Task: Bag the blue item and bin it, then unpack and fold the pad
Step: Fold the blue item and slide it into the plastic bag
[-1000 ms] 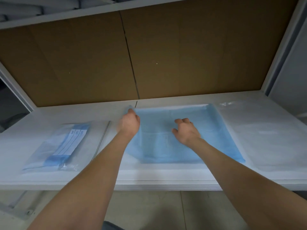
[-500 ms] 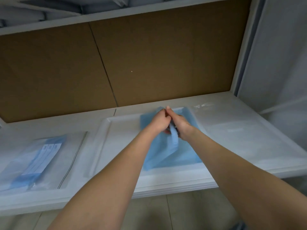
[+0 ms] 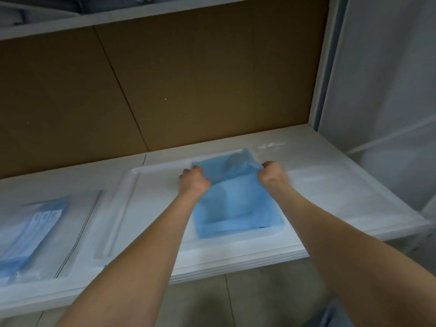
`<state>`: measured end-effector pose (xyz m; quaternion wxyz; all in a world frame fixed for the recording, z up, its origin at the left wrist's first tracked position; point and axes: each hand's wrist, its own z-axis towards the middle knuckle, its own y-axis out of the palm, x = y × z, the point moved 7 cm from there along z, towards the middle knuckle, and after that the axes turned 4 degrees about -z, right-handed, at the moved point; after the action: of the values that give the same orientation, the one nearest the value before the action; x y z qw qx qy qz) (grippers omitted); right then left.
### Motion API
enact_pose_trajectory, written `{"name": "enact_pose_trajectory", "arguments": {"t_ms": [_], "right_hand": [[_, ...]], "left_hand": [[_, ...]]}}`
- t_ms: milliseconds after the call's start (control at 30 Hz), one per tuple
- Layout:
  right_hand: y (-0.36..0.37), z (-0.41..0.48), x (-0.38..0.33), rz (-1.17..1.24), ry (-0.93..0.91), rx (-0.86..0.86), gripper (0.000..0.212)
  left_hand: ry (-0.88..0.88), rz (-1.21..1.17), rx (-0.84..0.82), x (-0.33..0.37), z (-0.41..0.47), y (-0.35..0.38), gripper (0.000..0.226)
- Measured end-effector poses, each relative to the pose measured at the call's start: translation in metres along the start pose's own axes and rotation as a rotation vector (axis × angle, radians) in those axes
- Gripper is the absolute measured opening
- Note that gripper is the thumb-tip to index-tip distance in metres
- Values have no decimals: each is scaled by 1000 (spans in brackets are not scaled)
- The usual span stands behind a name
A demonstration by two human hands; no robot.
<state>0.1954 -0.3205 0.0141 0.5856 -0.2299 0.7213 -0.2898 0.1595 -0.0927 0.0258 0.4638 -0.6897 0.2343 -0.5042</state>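
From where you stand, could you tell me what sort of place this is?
Probably a packing or supply workstation: a white bench with brown board backing, a clear packet of blue items, and a blue pad on a white tray.

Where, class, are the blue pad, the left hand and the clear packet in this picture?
blue pad (image 3: 236,206): head view, on the flat middle of the sheet.
left hand (image 3: 194,181): head view, on the back of the hand.
clear packet (image 3: 28,234): head view, on the blue contents under its film.
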Motion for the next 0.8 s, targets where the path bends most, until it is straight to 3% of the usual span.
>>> {"name": "enact_pose_trajectory", "arguments": {"t_ms": [167,333,800], "right_hand": [[15,-3,1,-153,-61,-35,33],[18,1,4,-206,-41,10,34],[84,-26,-48,-154,-127,-93,32]], "left_hand": [[-204,-5,-91,-48,0,14,52],[-170,-52,-138,-50,-5,18,49],[-256,5,-84,-118,1,-24,41]]}}
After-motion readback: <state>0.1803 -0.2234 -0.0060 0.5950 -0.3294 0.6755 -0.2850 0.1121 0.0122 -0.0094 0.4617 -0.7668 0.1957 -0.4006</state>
